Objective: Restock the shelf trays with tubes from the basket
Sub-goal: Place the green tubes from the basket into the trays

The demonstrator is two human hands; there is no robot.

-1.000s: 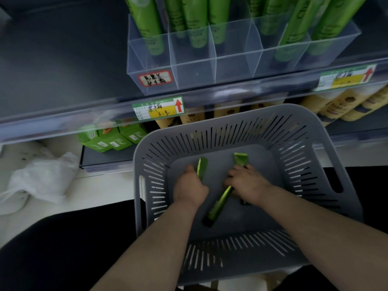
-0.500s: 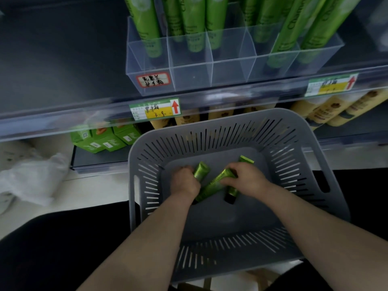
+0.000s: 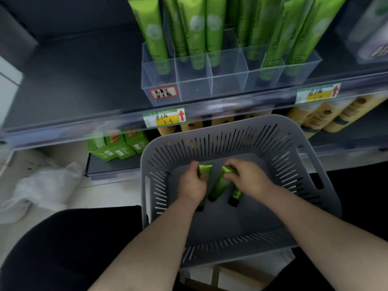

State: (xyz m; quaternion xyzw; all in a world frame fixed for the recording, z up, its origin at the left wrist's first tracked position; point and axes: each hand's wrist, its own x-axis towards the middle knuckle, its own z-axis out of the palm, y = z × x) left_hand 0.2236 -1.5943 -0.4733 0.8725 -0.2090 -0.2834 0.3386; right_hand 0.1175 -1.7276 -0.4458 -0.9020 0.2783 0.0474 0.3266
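A grey slotted basket [image 3: 247, 131] sits in front of me below the shelf. Inside it, my left hand [image 3: 192, 184] is closed around one green tube [image 3: 206, 170], whose crimped end sticks out past my fingers. My right hand [image 3: 247, 178] grips two green tubes: one [image 3: 219, 185] slants toward the middle, the other [image 3: 236, 196] shows its dark cap below my palm. On the shelf above stands a clear divided tray [image 3: 228, 80] with several tall green tubes [image 3: 197, 30] upright in its compartments.
Price tags [image 3: 164, 118] hang on the shelf's front rail. Yellow tubes [image 3: 327, 114] and small green boxes [image 3: 117, 147] fill the lower shelf behind the basket. A crumpled white plastic bag [image 3: 42, 187] lies on the floor at left.
My right hand has gathered the loose middle tube in next to its other one. My left hand has lifted its tube slightly. The view has shifted a little.
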